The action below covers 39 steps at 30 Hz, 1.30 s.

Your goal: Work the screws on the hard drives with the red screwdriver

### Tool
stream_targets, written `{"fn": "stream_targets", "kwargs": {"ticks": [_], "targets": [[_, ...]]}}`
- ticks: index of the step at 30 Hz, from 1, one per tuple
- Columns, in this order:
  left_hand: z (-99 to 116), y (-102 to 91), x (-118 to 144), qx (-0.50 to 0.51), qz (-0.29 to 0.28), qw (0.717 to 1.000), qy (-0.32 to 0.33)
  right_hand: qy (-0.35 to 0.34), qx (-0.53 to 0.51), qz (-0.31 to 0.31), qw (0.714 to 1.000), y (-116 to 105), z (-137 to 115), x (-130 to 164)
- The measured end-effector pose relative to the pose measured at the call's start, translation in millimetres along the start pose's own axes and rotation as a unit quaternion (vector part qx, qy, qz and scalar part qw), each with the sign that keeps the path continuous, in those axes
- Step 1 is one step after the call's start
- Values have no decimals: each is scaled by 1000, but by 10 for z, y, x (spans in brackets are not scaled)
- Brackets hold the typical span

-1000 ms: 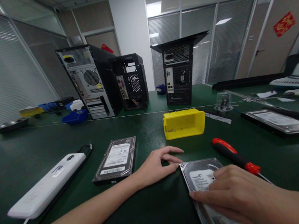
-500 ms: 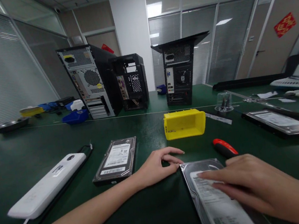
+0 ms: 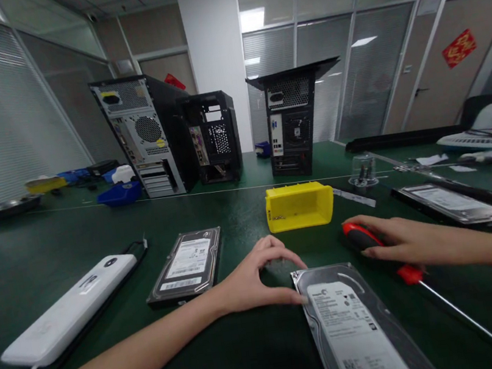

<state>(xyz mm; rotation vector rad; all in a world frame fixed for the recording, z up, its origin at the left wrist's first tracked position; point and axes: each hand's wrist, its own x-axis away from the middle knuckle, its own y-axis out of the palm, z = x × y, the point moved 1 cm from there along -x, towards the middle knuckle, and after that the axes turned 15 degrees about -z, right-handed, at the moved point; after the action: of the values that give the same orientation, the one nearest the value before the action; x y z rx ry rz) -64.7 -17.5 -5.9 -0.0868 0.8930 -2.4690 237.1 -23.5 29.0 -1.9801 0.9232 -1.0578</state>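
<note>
Green matting covers the tabletop (image 3: 96, 231), on which a silver hard drive (image 3: 354, 322) lies label up, directly before the person. No screw appears to have been removed from it; its lid is in place, so any work on the drive is judged to be at the outset, with the tool only now being reached for.

Left hand (image 3: 251, 279): fingers curled, thumb tip and a fingertip at the near-left top corner of the drive, touching its edge, gripping nothing. Right hand (image 3: 402, 238): laid over the red-and-black handle of a screwdriver (image 3: 407, 274), which rests on the tabletop just right of the drive; fingers are draped over the grip but not closed round it.

Also present: a second hard drive (image 3: 186, 264) to the left, a white power strip (image 3: 68, 310) further left, a yellow parts bin (image 3: 299, 205) beyond the drive, and three computer cases (image 3: 146, 134) at the far side.

Change from half a second ago: the right hand then lay flat on the drive's label; it has come off the drive and moved right to the screwdriver handle. The left hand has stayed at the corner.
</note>
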Motion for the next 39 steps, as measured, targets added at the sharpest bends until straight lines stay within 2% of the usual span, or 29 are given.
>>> {"fn": "stream_targets", "kwargs": {"ticks": [4, 5, 8, 11, 19, 39], "targets": [[-12, 46, -4, 17, -96, 992, 81, -123, -153, 44, 980, -345, -454, 170], [-23, 61, -10, 27, -109, 990, 89, -170, -182, 97, 964, -400, -590, 207], [-42, 98, -28, 52, -140, 984, 97, -309, -229, 187, 904, -421, -957, 250], [-38, 108, -44, 76, -157, 982, 73, -364, -240, 207, 876, -318, -1177, 201], [-46, 99, -60, 86, -146, 984, 49, -368, -271, 193, 868, -150, -1211, 91], [-18, 93, -60, 96, -165, 980, 52, -362, -218, 214, 881, -87, -1187, 86]]}}
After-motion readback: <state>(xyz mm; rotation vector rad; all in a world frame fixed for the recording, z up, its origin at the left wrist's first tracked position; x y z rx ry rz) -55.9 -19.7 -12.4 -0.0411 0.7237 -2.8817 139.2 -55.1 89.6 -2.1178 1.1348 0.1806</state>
